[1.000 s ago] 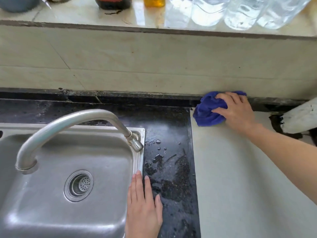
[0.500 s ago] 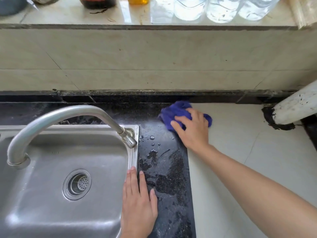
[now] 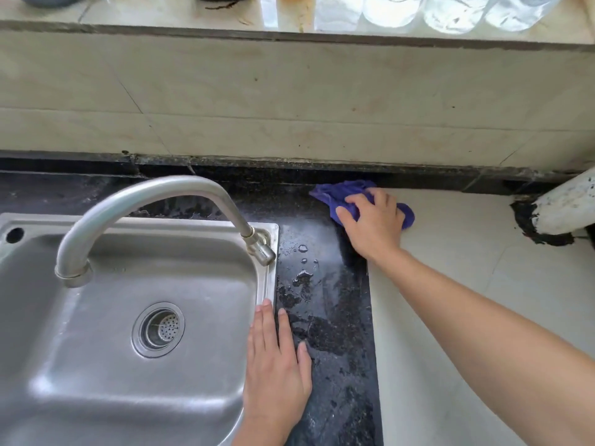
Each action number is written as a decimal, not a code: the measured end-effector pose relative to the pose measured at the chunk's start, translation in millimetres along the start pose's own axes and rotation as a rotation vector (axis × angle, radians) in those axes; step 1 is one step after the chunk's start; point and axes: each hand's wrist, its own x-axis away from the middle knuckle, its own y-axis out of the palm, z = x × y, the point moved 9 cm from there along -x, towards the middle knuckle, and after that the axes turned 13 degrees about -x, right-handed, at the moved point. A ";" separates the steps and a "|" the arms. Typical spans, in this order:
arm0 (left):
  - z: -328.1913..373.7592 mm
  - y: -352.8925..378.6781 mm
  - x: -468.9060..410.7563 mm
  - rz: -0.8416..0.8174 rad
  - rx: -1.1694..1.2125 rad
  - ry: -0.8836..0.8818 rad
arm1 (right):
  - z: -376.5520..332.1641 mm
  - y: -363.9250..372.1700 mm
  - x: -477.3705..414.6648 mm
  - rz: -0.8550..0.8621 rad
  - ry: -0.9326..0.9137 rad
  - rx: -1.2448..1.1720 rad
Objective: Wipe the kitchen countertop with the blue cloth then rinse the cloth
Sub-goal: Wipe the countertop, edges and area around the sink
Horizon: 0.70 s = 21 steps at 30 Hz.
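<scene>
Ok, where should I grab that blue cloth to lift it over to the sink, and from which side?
Take the bunched middle of the blue cloth from above, where the right hand covers it. It lies crumpled low on the counter, close to the back ledge, so the top is freest.

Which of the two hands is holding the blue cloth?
The right hand, near the back wall, grips the crumpled blue cloth; the left hand lies flat on the rim of the steel sink, holding nothing.

Beige tiled wall (image 3: 289, 101), marble ledge (image 3: 161, 14) above
</scene>
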 end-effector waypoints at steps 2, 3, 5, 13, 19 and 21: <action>-1.0 0.8 0.6 0.006 -0.001 -0.002 | -15.2 12.4 32.1 0.085 -0.084 -0.004; -1.7 1.3 0.8 0.010 -0.001 -0.003 | -21.4 15.4 52.9 0.066 -0.161 -0.039; -2.9 2.0 1.6 0.015 0.001 -0.002 | -28.4 13.8 94.5 -0.061 -0.315 -0.147; -2.8 1.5 -0.1 -0.007 0.016 -0.006 | -45.4 -5.0 50.8 -0.598 -0.117 -0.377; -2.0 0.7 1.7 -0.024 -0.008 -0.004 | -62.0 42.1 11.2 -0.053 -0.062 -0.009; -3.1 1.3 1.8 -0.017 -0.005 -0.006 | -80.3 51.0 56.1 -0.126 -0.245 -0.061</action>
